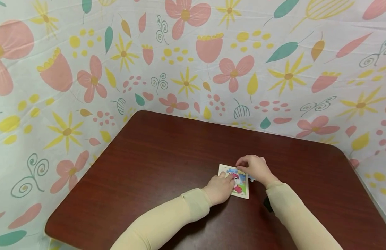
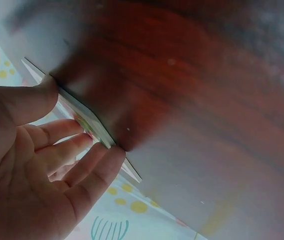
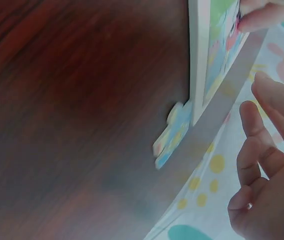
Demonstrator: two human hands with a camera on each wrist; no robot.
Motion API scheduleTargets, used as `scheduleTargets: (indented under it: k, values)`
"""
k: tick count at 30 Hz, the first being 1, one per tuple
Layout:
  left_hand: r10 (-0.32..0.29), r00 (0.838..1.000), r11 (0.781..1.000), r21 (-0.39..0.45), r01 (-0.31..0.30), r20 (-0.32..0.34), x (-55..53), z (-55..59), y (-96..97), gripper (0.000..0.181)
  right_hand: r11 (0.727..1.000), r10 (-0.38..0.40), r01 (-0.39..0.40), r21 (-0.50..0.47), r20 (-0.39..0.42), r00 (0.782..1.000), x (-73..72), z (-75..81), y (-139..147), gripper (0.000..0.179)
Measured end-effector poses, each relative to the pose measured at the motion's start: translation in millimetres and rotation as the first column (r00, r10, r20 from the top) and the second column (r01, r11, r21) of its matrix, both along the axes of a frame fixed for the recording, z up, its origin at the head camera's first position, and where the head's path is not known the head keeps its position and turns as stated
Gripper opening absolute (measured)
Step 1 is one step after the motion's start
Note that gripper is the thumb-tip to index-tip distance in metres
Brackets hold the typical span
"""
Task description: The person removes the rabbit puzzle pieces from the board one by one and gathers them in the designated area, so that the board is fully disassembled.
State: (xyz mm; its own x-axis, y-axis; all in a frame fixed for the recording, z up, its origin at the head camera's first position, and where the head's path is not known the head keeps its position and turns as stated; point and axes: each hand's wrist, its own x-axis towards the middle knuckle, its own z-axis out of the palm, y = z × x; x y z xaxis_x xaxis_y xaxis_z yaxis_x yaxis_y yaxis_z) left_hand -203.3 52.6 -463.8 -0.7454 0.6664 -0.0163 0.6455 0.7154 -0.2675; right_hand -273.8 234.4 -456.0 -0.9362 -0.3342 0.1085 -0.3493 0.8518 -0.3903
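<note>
A small square jigsaw puzzle in a pale frame lies on the dark wooden table, with a pink character on a blue and green picture. My left hand rests over its left part, fingertips on the picture. In the left wrist view, the thumb and outer fingers of that hand touch the frame's edge. Above the upper right corner hovers my right hand, fingers loosely bent, nothing visible between them. A loose blue and yellow puzzle piece lies against the frame's right side, partly hidden by that hand in the head view.
The dark brown table has rounded corners. Behind it and to its left hangs a white cloth printed with flowers and leaves. A small black object shows at the right wrist.
</note>
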Motion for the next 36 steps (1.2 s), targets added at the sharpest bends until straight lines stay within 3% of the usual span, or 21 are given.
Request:
scheduleTargets:
  k: [8, 11, 16, 17, 19, 26, 31, 36]
  values:
    - [-0.019, 0.997, 1.0, -0.003, 0.019, -0.074, 3.7, 1.7, -1.6, 0.028, 0.988, 0.113, -0.108, 0.109, -0.039, 0.993, 2.5, -4.0, -15.5, 0.017]
    - [-0.029, 0.994, 0.999, 0.019, 0.032, -0.107, 1.4, -4.8, -0.9, 0.028, 0.979, 0.147, -0.138, 0.152, -0.045, 0.988, 3.8, -4.9, -17.1, 0.024]
    - [-0.032, 0.992, 0.999, 0.026, 0.035, -0.122, 2.4, -3.5, -1.2, 0.029, 0.963, 0.206, -0.194, 0.187, -0.045, 0.978, 5.7, -3.0, -18.2, 0.029]
    - [-0.028, 0.993, 0.999, 0.017, 0.03, -0.112, 4.7, 2.5, -2.0, 0.029, 0.96, 0.217, -0.205, 0.193, -0.042, 0.975, 5.9, -2.3, -18.4, 0.029]
    - [-0.032, 0.992, 0.999, 0.011, 0.034, -0.121, 4.9, 3.1, -2.3, 0.029, 0.952, 0.236, -0.222, 0.21, -0.043, 0.971, 6.0, -1.0, -18.8, 0.029]
    - [-0.036, 0.993, 0.999, 0.019, 0.038, -0.11, 5.2, 4.1, -3.1, 0.027, 0.926, 0.288, -0.252, 0.282, -0.094, 0.953, 4.3, 2.1, -22.4, 0.027]
    - [-0.02, 0.996, 0.999, 0.024, 0.023, -0.089, 3.6, 0.6, -1.4, 0.026, 0.932, 0.276, -0.251, 0.261, -0.066, 0.959, 1.8, 2.3, -24.4, 0.025]
    - [-0.004, 0.997, 1.0, 0.014, 0.005, -0.082, 5.2, 4.8, -1.0, 0.024, 0.947, 0.259, -0.247, 0.205, -0.031, 0.966, 0.8, 3.4, -25.8, 0.025]
